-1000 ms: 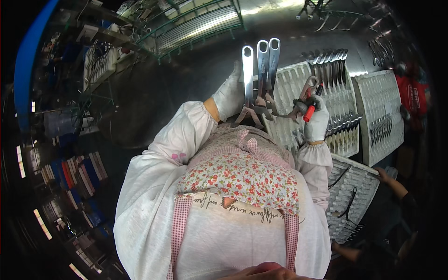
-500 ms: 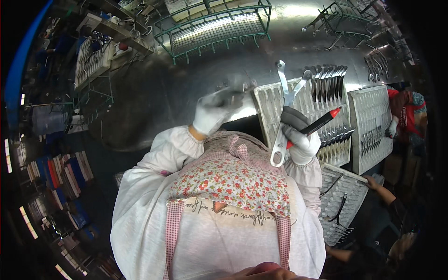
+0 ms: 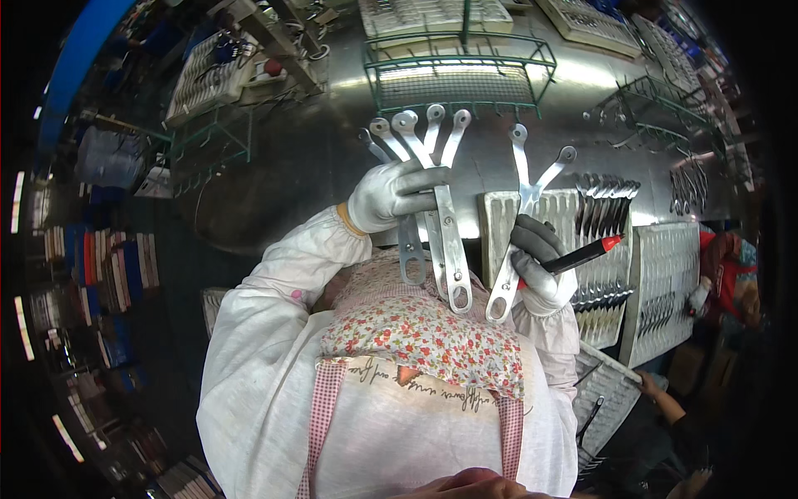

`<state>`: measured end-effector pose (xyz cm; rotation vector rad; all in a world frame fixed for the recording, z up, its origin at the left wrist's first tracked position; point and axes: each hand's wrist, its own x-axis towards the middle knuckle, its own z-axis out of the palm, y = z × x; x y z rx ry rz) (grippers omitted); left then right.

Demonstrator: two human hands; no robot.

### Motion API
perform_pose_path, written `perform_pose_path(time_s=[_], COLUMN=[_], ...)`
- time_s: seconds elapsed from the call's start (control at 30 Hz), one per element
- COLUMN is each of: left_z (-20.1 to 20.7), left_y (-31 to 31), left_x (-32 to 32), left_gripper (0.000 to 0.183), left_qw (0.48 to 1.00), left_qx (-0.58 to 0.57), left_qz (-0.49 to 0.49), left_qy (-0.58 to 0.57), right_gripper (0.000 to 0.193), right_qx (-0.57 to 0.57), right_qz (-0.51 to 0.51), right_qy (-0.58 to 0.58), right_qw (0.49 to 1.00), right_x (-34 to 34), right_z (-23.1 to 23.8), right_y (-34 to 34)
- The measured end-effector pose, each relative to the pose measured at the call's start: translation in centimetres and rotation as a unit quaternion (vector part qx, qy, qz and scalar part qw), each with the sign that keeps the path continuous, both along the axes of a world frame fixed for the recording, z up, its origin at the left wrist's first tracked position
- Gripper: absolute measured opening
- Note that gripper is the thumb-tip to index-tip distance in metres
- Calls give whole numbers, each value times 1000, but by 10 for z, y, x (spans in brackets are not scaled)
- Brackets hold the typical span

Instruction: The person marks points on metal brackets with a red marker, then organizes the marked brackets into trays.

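Observation:
My left hand (image 3: 391, 195), in a white glove with grey fingers, is closed round several flat, shiny metal pieces (image 3: 450, 241). Their round, holed tips fan out above the fingers, and slotted ends hang below. Beside it, my gloved right hand (image 3: 540, 266) grips one forked, Y-shaped metal piece (image 3: 529, 195), prongs up and slotted end down. A black marker pen (image 3: 584, 254) with a red end also sits in that hand, pointing right. Both hands are in front of my flowered apron (image 3: 416, 345), at the table's near edge.
A pale ribbed tray (image 3: 503, 212) with rows of dark-handled tools stands behind my right hand, another tray (image 3: 665, 333) beside it. Green wire racks (image 3: 457, 66) stand on the metal table (image 3: 307, 150). Another person's arm (image 3: 665, 399) reaches in at lower right.
My left hand was blurred over the table; now it is steady, with the metal pieces fanned out beside my right hand. My right hand keeps its piece and pen. The view has shifted.

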<state>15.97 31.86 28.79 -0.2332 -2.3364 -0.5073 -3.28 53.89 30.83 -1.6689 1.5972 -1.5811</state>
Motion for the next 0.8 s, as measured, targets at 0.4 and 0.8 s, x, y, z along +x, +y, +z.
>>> perform_pose_path(time_s=[0.4,0.8], left_z=[9,12], left_y=[-6,-8], left_x=[39,74], left_gripper=[38,23], left_qw=[997,984], left_qx=[-7,-10], left_qz=[50,112], left_qy=[-52,-136], right_gripper=[28,34], right_qx=[88,95], right_qz=[60,46], right_qy=[-477,-534], right_qw=[873,839], right_x=[26,48], right_z=[-6,-10], right_y=[-19,-40])
